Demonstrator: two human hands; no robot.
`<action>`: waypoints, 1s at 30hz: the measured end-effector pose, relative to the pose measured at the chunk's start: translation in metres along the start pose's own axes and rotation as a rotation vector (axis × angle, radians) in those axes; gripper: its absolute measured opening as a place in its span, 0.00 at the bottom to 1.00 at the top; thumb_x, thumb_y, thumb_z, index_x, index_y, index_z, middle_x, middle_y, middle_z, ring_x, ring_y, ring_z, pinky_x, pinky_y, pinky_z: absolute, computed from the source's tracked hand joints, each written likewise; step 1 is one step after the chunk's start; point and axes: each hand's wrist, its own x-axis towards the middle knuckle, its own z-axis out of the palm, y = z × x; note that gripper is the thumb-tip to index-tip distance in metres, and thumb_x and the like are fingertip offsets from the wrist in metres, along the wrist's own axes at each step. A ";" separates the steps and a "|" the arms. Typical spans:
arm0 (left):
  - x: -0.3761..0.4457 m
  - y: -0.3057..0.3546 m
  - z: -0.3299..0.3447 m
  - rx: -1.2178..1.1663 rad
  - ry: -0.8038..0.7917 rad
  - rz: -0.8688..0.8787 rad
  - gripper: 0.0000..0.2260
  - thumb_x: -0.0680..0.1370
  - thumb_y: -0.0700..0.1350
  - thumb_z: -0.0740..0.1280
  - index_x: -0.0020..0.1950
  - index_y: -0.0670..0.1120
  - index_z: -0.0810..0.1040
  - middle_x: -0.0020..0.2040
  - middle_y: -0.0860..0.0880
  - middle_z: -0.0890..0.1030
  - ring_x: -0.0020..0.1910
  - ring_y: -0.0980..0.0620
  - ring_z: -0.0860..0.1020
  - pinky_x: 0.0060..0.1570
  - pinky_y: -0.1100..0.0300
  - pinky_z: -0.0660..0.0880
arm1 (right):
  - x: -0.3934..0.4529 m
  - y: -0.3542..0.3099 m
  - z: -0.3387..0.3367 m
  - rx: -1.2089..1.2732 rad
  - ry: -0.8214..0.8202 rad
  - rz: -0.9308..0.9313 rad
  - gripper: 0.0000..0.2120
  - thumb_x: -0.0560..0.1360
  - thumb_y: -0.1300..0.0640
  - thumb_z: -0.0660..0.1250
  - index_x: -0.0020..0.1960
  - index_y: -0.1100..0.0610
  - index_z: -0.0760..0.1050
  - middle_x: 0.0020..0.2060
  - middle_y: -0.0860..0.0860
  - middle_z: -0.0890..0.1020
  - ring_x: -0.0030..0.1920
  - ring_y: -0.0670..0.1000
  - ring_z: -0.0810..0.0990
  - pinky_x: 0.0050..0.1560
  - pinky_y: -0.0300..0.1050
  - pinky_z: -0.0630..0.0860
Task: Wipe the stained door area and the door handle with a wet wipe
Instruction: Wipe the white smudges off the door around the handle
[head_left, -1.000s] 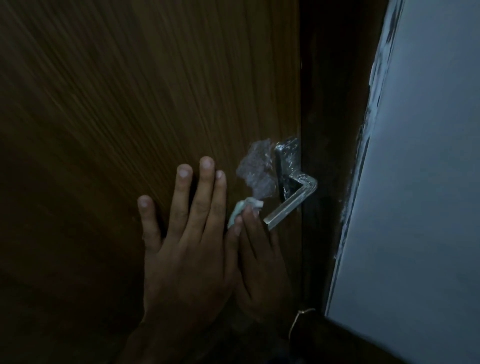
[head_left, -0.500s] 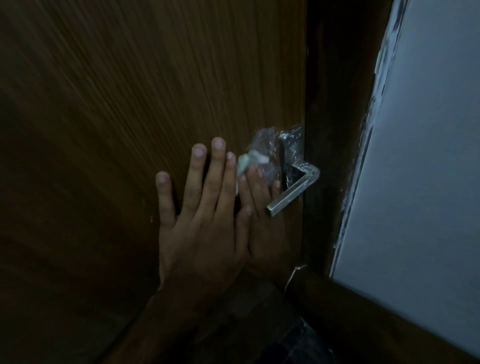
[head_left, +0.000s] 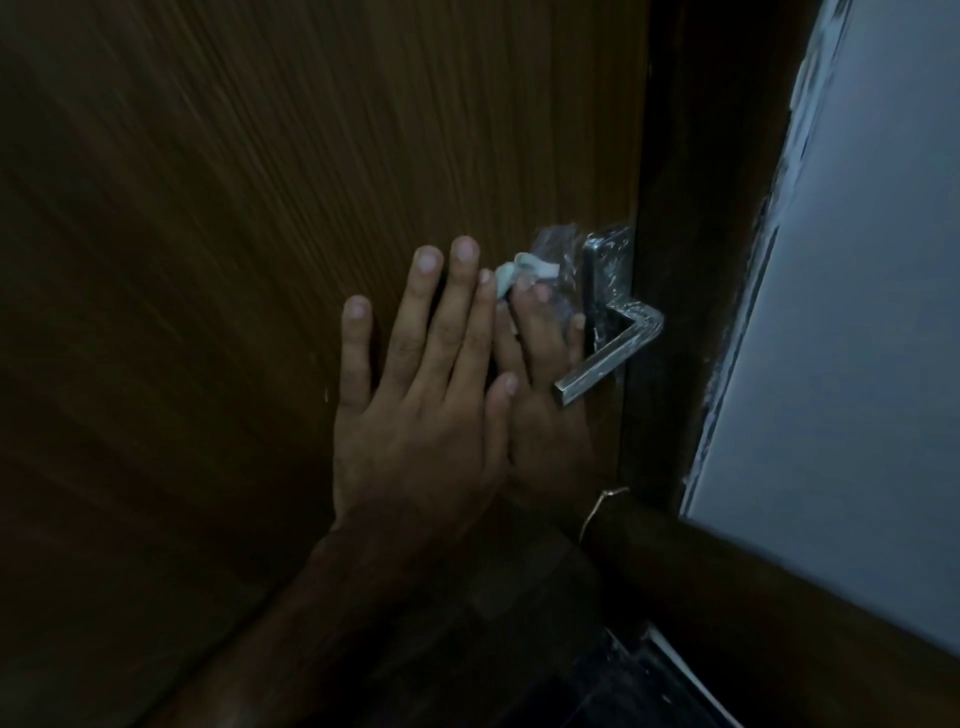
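A dark brown wooden door (head_left: 260, 208) fills the left of the view. A whitish smeared stain (head_left: 558, 249) sits on it just left of the metal lever door handle (head_left: 610, 358), which is also smeared. My right hand (head_left: 545, 395) presses a white wet wipe (head_left: 511, 273) flat against the door under its fingertips, at the stain's lower left edge. My left hand (head_left: 415, 405) lies flat on the door with fingers spread, partly overlapping the right hand. The right palm is hidden.
The dark door frame (head_left: 701, 260) runs right of the handle, then a pale grey wall (head_left: 857, 312). A thin bracelet (head_left: 602, 504) circles my right wrist. Dark floor (head_left: 597, 686) shows at the bottom.
My right hand has slid the wipe upward from below the stain onto its lower left part. My left hand stays flat on the door beside it.
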 end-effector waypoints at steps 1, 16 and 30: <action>-0.001 0.000 0.002 0.005 0.014 -0.002 0.29 0.84 0.55 0.52 0.81 0.42 0.55 0.82 0.44 0.52 0.81 0.47 0.48 0.77 0.42 0.40 | -0.002 -0.001 -0.004 0.015 -0.027 -0.014 0.35 0.75 0.53 0.68 0.76 0.61 0.58 0.77 0.59 0.57 0.79 0.58 0.55 0.74 0.65 0.57; -0.004 -0.003 0.009 0.090 0.059 0.108 0.30 0.84 0.56 0.49 0.81 0.39 0.52 0.82 0.41 0.49 0.81 0.43 0.47 0.78 0.41 0.41 | -0.040 0.007 -0.001 0.229 -0.225 -0.001 0.33 0.81 0.45 0.50 0.80 0.57 0.43 0.80 0.54 0.44 0.80 0.54 0.43 0.77 0.64 0.45; -0.009 -0.009 0.003 0.135 -0.005 0.175 0.33 0.82 0.58 0.46 0.80 0.38 0.50 0.82 0.39 0.45 0.81 0.43 0.42 0.78 0.42 0.41 | -0.066 0.026 -0.012 0.170 -0.368 0.130 0.33 0.82 0.40 0.49 0.80 0.53 0.44 0.80 0.49 0.46 0.80 0.47 0.44 0.78 0.62 0.49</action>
